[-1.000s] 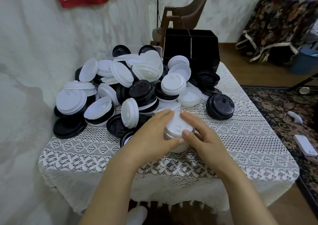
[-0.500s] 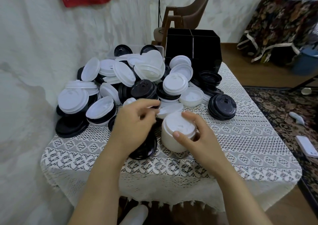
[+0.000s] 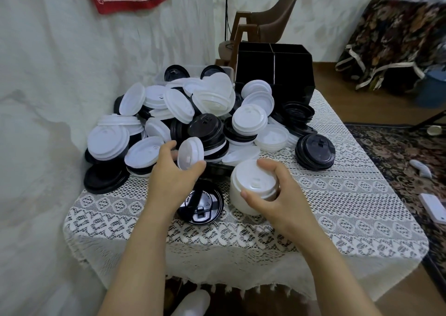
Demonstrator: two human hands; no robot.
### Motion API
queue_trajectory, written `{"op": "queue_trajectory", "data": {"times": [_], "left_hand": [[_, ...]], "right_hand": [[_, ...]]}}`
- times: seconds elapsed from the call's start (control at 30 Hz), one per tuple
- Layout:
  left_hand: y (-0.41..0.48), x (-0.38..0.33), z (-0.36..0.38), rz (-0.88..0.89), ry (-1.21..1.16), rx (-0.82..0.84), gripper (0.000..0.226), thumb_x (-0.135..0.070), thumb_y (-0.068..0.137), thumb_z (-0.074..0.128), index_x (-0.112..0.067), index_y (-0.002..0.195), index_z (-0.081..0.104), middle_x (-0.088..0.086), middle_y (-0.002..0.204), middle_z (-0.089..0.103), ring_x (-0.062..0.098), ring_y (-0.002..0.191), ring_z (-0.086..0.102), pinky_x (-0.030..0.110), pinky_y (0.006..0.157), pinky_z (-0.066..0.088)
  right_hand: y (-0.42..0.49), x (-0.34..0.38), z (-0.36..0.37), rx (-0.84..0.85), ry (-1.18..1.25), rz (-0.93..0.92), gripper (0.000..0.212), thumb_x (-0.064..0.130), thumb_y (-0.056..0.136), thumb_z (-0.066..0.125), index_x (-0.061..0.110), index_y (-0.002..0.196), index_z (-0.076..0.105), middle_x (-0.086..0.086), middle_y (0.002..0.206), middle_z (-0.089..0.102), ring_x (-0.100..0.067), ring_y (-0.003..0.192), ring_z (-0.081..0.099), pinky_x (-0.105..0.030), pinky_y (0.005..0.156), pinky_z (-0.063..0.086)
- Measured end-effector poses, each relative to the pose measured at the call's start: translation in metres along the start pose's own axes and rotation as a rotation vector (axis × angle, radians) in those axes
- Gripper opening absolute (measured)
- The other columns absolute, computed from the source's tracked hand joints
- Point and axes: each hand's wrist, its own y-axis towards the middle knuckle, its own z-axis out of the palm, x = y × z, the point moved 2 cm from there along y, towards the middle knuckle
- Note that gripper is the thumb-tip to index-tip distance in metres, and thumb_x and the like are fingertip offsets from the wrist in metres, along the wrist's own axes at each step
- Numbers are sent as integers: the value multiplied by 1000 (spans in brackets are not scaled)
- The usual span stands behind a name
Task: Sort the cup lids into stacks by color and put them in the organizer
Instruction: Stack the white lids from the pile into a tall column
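Note:
A jumble of white and black cup lids (image 3: 207,113) covers the back half of the table. My right hand (image 3: 272,195) grips a short stack of white lids (image 3: 248,187) standing on the lace cloth near the table's middle. My left hand (image 3: 173,178) holds a single white lid (image 3: 189,152) tilted on edge, just left of the stack and in front of the pile. A black lid (image 3: 201,206) lies flat below my left hand. The black organizer (image 3: 272,67) with divided compartments stands at the back right of the pile.
A stack of black lids (image 3: 315,150) sits right of the pile. The lace tablecloth (image 3: 337,207) shows bare at front and right. A wall runs along the left. A brown chair (image 3: 272,18) stands behind the organizer; a patterned rug lies on the floor at right.
My left hand left the white stack, reached into the pile and lifted one white lid. The right hand stays on the stack. A black lid came into sight beneath the left hand.

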Motion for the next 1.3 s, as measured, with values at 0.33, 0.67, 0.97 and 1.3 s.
{"op": "queue_trajectory", "data": {"times": [0.33, 0.67, 0.97, 1.3], "left_hand": [[-21, -35, 9, 419, 34, 128, 69, -36, 67, 73, -25, 131, 50, -13, 128, 45, 6, 120, 48, 29, 101, 44], [-41, -40, 47, 495, 228, 440, 67, -25, 78, 76, -29, 137, 46, -25, 135, 36, -7, 129, 29, -5, 97, 15], [-38, -34, 51, 469, 263, 501, 71, -17, 81, 69, -33, 143, 38, -22, 148, 28, -7, 136, 19, 3, 106, 14], [-32, -32, 42, 459, 62, 402, 53, -20, 78, 60, -27, 131, 54, -18, 133, 51, -2, 124, 45, 18, 105, 36]], "right_hand": [[1, -5, -5, 57, 138, 7, 67, 25, 70, 85, 36, 127, 51, 15, 127, 51, -4, 111, 56, -22, 87, 54], [5, -13, -28, 144, 452, -50, 76, 7, 64, 52, 39, 133, 50, 15, 137, 55, -7, 129, 49, -31, 96, 46], [2, -6, -21, 108, 353, -52, 52, 16, 84, 70, 31, 133, 55, 11, 134, 59, -2, 118, 58, -22, 95, 50], [-1, -3, -18, 83, 300, -48, 47, 2, 89, 64, 31, 125, 59, 10, 134, 56, 2, 108, 61, -17, 84, 52]]}}
